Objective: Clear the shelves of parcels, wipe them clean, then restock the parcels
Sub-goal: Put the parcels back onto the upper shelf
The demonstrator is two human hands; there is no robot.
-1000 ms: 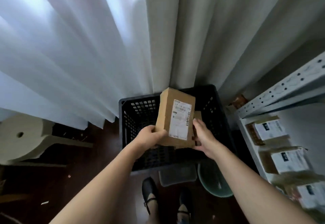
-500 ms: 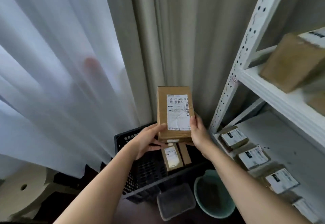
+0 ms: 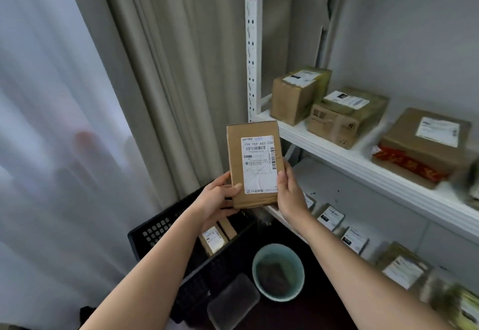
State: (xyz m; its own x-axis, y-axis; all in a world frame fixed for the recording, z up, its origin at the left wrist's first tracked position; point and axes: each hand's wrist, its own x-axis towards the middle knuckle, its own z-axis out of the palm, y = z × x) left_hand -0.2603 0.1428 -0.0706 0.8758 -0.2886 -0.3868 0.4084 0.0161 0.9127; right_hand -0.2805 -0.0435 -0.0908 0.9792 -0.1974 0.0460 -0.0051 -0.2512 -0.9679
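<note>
A brown cardboard parcel (image 3: 252, 163) with a white shipping label stands upright in front of me, held between both hands. My left hand (image 3: 216, 198) grips its lower left edge, thumb on the front. My right hand (image 3: 289, 192) grips its lower right edge. It hangs just left of the white metal shelf (image 3: 337, 152), below the level of the upper board. Three brown parcels (image 3: 298, 93) (image 3: 344, 116) (image 3: 425, 143) sit on that board. Several flat parcels (image 3: 330, 217) lie on the lower board.
A black plastic crate (image 3: 166, 233) stands on the floor below my hands with a few small parcels (image 3: 213, 239) inside. A teal bucket (image 3: 278, 272) and a clear lid-like tray (image 3: 233, 301) lie beside it. Curtains hang at the left and behind.
Both hands have lifted the parcel out of the crate and up toward the shelf. My view has swung up and right, so the upper board has come into sight.
</note>
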